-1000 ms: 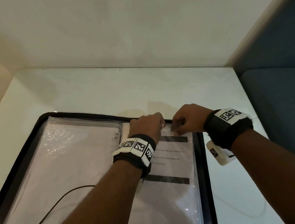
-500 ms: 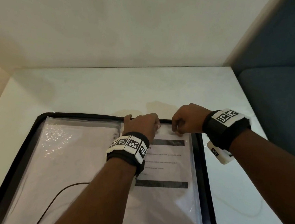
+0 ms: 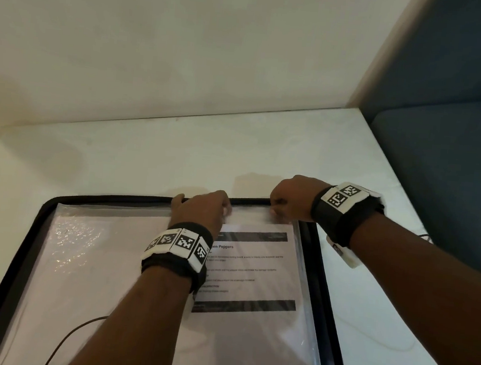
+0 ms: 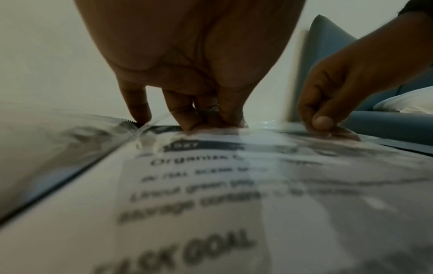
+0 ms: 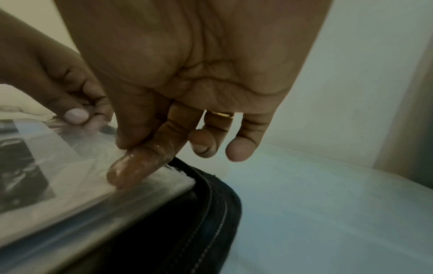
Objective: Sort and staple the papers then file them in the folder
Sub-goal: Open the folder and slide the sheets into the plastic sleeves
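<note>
Under hands (image 3: 202, 208), paper (image 3: 255, 271) partly hidden.

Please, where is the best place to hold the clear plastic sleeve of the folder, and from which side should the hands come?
Probably at its open top edge, coming from above. The plastic sleeve lies flat in the black folder, so only that far edge offers a lip to pinch. The left hand and the right hand already pinch there, near its two top corners.
</note>
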A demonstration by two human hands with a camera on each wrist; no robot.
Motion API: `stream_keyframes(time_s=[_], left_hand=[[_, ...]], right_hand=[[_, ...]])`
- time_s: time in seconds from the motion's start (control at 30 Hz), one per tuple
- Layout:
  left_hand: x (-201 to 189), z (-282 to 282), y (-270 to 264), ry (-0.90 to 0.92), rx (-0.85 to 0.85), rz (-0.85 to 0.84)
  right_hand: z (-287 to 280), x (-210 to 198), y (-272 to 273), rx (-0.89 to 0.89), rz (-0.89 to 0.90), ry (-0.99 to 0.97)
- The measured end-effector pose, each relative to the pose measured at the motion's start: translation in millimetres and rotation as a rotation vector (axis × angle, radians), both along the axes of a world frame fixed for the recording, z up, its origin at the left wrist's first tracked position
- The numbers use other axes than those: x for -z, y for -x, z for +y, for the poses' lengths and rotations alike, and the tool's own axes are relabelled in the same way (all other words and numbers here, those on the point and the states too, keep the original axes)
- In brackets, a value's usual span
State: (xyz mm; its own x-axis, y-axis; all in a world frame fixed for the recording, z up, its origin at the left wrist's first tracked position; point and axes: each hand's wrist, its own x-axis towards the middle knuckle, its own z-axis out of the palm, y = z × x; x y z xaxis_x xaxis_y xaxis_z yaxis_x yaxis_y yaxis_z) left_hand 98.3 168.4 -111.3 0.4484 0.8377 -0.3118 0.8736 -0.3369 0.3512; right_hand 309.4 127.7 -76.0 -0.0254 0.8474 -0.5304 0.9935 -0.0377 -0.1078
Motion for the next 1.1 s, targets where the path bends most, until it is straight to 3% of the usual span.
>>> stream_keyframes(time_s=[0.27, 0.4, 0.5, 0.67, 0.8, 0.87, 0.97, 1.1], left_hand=[[-3, 0, 5, -0.145, -0.016, 0.022], [-29, 6, 13, -0.178, -0.074, -0.041], [-63, 14, 24, -0.201, -0.015, -0.002], [-122, 38, 98, -0.173, 0.074, 0.280], [-152, 28, 197, -0.149, -0.051, 0.334], [-144, 5, 244, -0.113, -0.107, 0.379], [-106, -43, 294, 0.034, -0.176, 0.459], [-58, -91, 320, 0.214, -0.307, 0.450]], right_hand=[[-1, 7, -3, 0.118, 0.065, -0.075], [-9, -7, -3, 0.133, 0.080, -0.152], [-18, -30, 10, 0.139, 0.100, -0.158], [-45, -68, 55, 0.171, 0.180, -0.193], [-94, -66, 110, 0.176, 0.225, -0.225], [-130, -48, 142, 0.095, 0.219, -0.145], [-181, -17, 180, -0.204, 0.105, 0.022], [-223, 12, 200, -0.444, 0.024, 0.142]])
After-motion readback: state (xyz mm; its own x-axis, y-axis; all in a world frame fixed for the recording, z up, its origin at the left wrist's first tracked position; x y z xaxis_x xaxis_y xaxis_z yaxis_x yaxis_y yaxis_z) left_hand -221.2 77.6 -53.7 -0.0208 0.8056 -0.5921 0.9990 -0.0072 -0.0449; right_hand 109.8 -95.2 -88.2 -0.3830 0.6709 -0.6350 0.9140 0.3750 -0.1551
